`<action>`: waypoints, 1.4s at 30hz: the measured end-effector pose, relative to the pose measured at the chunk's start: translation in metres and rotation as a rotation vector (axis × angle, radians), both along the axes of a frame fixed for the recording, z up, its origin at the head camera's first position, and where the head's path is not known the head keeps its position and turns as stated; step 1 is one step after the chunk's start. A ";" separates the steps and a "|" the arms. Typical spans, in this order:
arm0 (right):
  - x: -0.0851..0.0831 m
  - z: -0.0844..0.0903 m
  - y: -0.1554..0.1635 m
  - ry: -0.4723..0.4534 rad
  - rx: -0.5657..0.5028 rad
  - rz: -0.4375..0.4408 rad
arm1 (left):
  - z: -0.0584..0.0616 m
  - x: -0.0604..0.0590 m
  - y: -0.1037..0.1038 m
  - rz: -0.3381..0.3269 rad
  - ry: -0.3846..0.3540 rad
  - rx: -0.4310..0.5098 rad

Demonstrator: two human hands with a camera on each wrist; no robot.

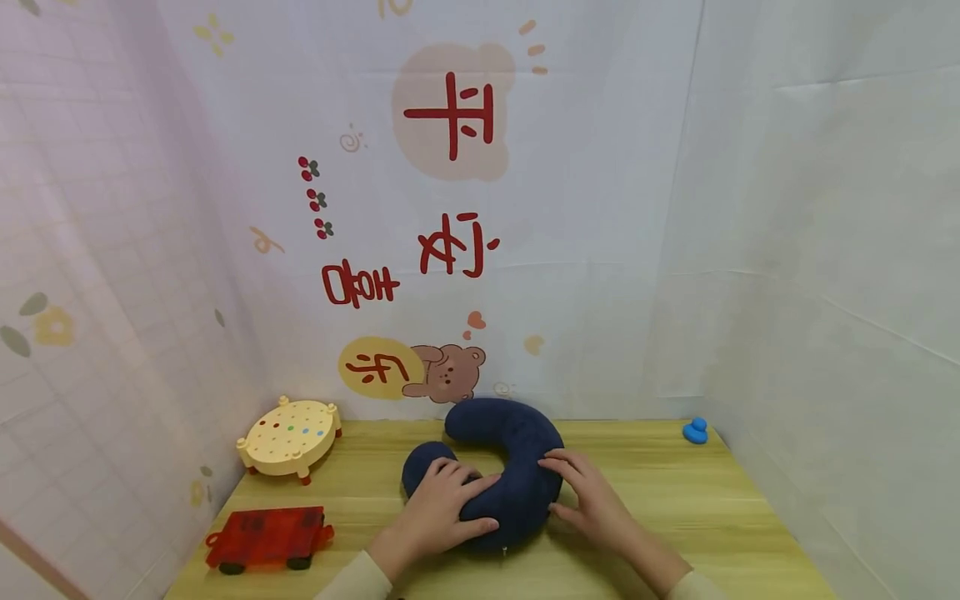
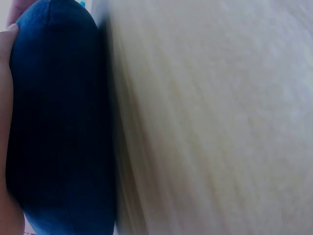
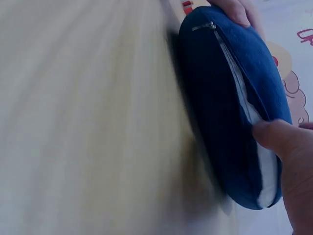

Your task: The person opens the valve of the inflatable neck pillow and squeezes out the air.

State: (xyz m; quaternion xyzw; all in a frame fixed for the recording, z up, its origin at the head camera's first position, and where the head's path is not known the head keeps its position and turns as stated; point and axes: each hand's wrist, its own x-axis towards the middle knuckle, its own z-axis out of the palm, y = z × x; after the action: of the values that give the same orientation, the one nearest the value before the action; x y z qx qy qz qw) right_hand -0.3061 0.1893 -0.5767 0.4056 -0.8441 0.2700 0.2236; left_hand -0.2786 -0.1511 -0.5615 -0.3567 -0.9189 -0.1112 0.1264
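A navy U-shaped neck pillow (image 1: 517, 492) lies on the table, its open side facing left. My left hand (image 1: 442, 508) grips the pillow's near left part from above, thumb and forefinger spread across it. At the pillow's right side my right hand (image 1: 596, 504) holds the outer edge, fingers over the top and thumb lower down. In the right wrist view the pillow's zipper (image 3: 230, 58) is parted, white shows inside, and the right thumb (image 3: 274, 134) presses at the gap. The zipper pull (image 3: 208, 26) sits at the upper end. In the left wrist view, blue fabric (image 2: 58, 117) fills the left side.
A cream round pegged board on short legs (image 1: 288, 442) stands at the back left. In front of it lies a red toy cart with black wheels (image 1: 266, 537). A small blue knob-shaped piece (image 1: 697, 431) sits at the back right corner. Printed curtains surround the wooden table (image 1: 675, 500).
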 end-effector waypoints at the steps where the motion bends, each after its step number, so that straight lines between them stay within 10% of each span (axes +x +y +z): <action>1: -0.002 0.002 0.000 -0.001 0.022 0.016 | 0.000 0.000 0.000 -0.005 -0.001 -0.003; 16: -0.017 0.002 -0.002 -0.008 0.105 0.094 | 0.008 0.007 0.017 -0.004 -0.018 0.020; 42: -0.015 -0.003 -0.018 0.073 -0.031 0.089 | 0.005 0.019 0.085 0.231 0.175 0.052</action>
State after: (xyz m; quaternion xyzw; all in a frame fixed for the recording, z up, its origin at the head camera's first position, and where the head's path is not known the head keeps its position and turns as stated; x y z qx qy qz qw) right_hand -0.3207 0.1718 -0.5801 0.4488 -0.8124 0.2776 0.2481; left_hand -0.2597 -0.0663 -0.5563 -0.2533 -0.9362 -0.0882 0.2271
